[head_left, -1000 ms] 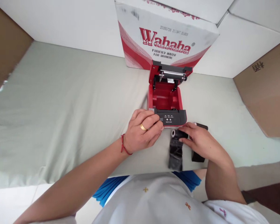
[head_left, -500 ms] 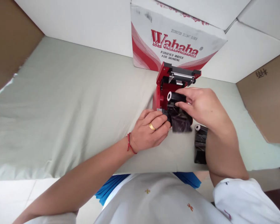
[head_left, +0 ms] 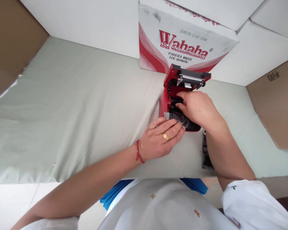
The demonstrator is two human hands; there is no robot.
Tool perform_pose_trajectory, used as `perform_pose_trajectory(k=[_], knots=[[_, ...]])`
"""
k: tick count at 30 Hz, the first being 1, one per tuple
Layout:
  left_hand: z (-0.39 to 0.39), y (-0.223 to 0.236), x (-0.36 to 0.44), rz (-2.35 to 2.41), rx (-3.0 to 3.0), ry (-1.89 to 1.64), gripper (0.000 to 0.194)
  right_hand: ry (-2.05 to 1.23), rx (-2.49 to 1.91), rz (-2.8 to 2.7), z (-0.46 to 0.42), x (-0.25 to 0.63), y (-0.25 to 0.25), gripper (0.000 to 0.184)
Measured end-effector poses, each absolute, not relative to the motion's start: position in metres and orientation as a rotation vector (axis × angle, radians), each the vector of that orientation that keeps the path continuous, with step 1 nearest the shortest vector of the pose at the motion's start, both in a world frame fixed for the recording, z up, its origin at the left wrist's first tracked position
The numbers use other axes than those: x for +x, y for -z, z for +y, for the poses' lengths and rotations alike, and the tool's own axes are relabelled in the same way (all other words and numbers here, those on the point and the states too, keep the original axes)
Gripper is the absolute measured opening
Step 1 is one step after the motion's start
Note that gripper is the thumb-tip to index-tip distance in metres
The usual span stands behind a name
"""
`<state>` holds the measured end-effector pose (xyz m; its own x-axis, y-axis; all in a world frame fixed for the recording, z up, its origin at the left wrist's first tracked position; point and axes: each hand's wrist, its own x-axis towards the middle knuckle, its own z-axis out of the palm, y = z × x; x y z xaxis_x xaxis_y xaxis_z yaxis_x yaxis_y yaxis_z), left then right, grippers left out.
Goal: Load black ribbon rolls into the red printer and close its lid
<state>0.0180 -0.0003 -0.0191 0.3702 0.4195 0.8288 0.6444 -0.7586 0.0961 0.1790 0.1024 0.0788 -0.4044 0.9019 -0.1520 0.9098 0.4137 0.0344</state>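
A small red-and-black device [head_left: 162, 103] stands on the cloth with its hinged lid [head_left: 188, 76] raised, a dark roller showing under the lid. Inside it sits a roll of black film [head_left: 174, 101], its loose sheet [head_left: 181, 119] draped toward the front. My right hand [head_left: 199, 107] reaches in from the right, thumb and forefinger around the roll, partly hiding it. Across the front rim lies my left hand [head_left: 164, 137], fingers stretched out flat, tips touching the loose film. A second black roll [head_left: 207, 156] lies on the cloth, half covered by my right forearm.
Behind the device is a white-and-red water carton [head_left: 182, 41]. Brown cardboard [head_left: 276, 102] rises at the right, and more brown cardboard [head_left: 12, 41] at the left. Pale green cloth [head_left: 74, 105] covers the table, whose front edge is close to my body.
The roll of black film has gone from above the device down into it with my right hand. My left hand has shifted right along the front rim, its fingers now flatter and over the film.
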Motion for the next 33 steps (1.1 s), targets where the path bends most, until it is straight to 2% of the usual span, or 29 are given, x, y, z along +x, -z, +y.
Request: perform_pose_trajectory(k=[4,8,10,14,21,24,33], knots=[[-0.002,0.023,0.019,-0.955,-2.415,1.330,0.034,0.253,1.752,2.896,0.093,0.194,-0.100,0.029],[-0.006,0.023,0.030,-1.103,-2.390,1.315,0.051,-0.084,1.943,3.170,0.109,0.208,-0.107,0.037],[-0.009,0.021,0.037,-1.161,-2.366,1.265,0.049,-0.139,1.866,3.169,0.121,0.210,-0.101,0.041],[-0.015,0.016,0.046,-1.195,-2.347,1.158,0.039,0.086,1.728,3.117,0.122,0.208,-0.088,0.045],[-0.016,0.018,0.049,-1.145,-2.371,1.173,0.039,0.125,1.553,3.273,0.068,0.224,-0.081,0.038],[-0.015,0.019,0.047,-1.143,-2.377,1.163,0.041,0.219,1.363,3.267,0.057,0.234,-0.071,0.044],[-0.012,0.018,0.047,-1.122,-2.347,1.202,0.033,0.181,1.419,3.070,0.045,0.233,-0.062,0.052]])
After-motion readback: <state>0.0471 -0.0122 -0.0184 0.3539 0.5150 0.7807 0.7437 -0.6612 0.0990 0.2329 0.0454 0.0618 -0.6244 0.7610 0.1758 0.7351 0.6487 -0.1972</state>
